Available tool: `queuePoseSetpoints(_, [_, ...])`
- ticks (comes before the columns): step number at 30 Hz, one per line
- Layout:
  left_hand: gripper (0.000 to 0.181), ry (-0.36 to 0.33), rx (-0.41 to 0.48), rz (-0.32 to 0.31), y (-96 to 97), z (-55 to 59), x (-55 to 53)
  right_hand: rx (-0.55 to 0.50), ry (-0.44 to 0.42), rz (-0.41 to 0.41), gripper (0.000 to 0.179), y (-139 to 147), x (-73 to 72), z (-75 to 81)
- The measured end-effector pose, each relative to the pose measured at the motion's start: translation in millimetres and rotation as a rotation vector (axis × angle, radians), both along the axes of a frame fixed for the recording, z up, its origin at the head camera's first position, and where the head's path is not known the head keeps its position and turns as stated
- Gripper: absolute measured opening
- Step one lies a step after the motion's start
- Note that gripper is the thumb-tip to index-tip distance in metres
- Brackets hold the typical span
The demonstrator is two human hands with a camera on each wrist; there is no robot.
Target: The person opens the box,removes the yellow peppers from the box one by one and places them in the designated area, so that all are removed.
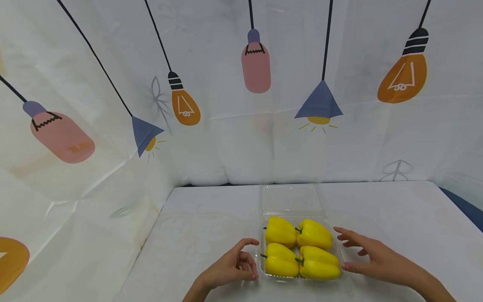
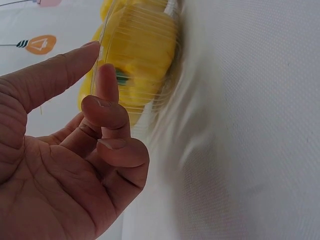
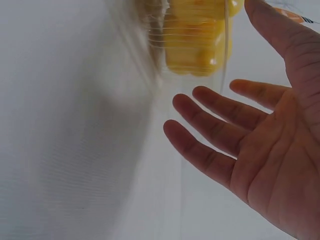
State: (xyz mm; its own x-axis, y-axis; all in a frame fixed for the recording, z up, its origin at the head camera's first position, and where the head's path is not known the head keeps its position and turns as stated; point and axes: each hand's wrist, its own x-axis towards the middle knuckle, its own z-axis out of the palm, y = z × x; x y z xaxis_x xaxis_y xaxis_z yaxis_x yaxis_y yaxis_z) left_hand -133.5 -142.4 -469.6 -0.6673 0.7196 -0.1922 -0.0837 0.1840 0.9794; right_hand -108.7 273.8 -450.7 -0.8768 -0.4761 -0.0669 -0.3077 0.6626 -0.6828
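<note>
Several yellow bell peppers [image 1: 280,232] with green stems lie in two rows in a clear plastic clamshell box [image 1: 337,247]. Its transparent lid [image 1: 290,199] is folded back, flat on the table behind it. My left hand [image 1: 235,268] is at the box's left side, fingers loosely bent and holding nothing. In the left wrist view a fingertip and the thumb come close to the ribbed wall; contact cannot be told. On the right, my right hand [image 1: 377,256] is beside the box with fingers spread and nothing in them. The right wrist view shows its palm [image 3: 280,160] facing the box.
The box stands on a white table [image 1: 203,226], near its front. Behind and to the left hangs a pale curtain [image 1: 226,147] printed with lamps and bulbs. A dark blue surface [image 1: 462,207] shows past the table's right edge.
</note>
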Motion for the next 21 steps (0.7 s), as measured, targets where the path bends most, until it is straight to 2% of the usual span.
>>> queuePoseSetpoints(8, [0.068,0.003,-0.014,0.008,0.0,1.6,0.4,-0.06,-0.044,-0.008,0.085,0.5,6.7,-9.2])
queuePoseSetpoints(14, [0.068,0.01,-0.011,0.006,-0.8,0.1,-0.1,-0.068,-0.075,-0.041,0.087,-1.2,10.0,-14.1])
queuePoseSetpoints(21, [0.069,0.008,-0.002,0.001,-0.9,-0.6,0.6,-0.091,-0.075,-0.017,0.09,-0.9,10.8,-19.5])
